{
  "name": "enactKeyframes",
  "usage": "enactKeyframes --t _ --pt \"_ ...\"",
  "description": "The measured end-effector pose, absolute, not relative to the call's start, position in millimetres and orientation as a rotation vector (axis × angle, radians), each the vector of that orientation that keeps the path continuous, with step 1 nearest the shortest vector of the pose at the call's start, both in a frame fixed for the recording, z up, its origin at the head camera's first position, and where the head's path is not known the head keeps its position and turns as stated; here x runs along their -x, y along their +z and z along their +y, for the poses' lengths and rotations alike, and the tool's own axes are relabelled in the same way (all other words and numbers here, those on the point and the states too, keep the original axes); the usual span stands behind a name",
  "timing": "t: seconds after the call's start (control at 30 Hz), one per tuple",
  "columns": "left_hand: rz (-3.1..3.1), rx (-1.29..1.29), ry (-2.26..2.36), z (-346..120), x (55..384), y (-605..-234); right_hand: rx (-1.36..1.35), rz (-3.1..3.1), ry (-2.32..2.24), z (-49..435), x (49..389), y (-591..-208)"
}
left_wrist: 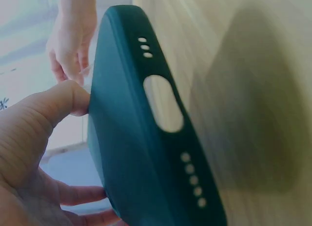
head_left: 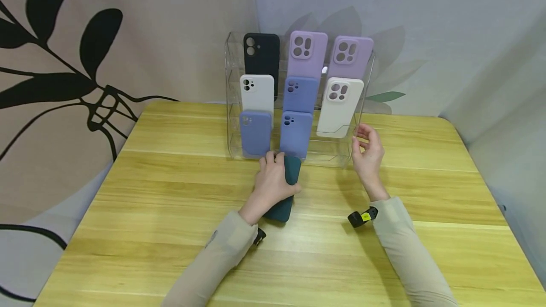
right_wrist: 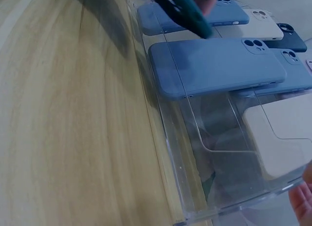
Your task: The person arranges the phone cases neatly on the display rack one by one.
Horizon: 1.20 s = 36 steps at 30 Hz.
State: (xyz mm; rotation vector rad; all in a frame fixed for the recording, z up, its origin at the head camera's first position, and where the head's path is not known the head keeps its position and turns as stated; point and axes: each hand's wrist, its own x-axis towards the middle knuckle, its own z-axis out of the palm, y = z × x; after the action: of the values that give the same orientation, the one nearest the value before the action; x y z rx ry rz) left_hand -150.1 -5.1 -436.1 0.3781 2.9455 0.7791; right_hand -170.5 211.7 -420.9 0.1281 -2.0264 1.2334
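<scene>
My left hand point(head_left: 270, 179) grips a dark green phone case point(head_left: 285, 210), thumb on one long edge and fingers on the other. In the left wrist view the bottom edge of the case point(left_wrist: 163, 104) faces the camera, with its port cut-out and small speaker holes. The case is tilted just in front of a clear stepped display stand point(head_left: 332, 151). At the stand's right side, my right hand point(head_left: 370, 155) pinches the side panel between thumb and fingers. Only fingertips point(right_wrist: 301, 201) of it show in the right wrist view.
Phone cases lean in tiers on the stand: a black one point(head_left: 261, 56), purple ones point(head_left: 313, 63) point(head_left: 356, 63), white ones point(head_left: 257, 96) point(head_left: 340, 115) and several blue ones point(head_left: 296, 139). The wooden table point(head_left: 170, 188) meets a patterned wall point(head_left: 183, 37) behind.
</scene>
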Motion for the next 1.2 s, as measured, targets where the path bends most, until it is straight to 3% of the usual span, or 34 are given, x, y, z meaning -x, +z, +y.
enactKeyframes --t 0.73,1.2 --pt "3.161 -0.67 0.881 44.1 166.6 -397.9 -0.151 -2.03 1.248 217.0 171.9 -426.7" --pt "3.375 -0.916 1.052 80.2 197.6 -383.1 -0.169 -2.05 1.227 219.1 172.2 -427.2"
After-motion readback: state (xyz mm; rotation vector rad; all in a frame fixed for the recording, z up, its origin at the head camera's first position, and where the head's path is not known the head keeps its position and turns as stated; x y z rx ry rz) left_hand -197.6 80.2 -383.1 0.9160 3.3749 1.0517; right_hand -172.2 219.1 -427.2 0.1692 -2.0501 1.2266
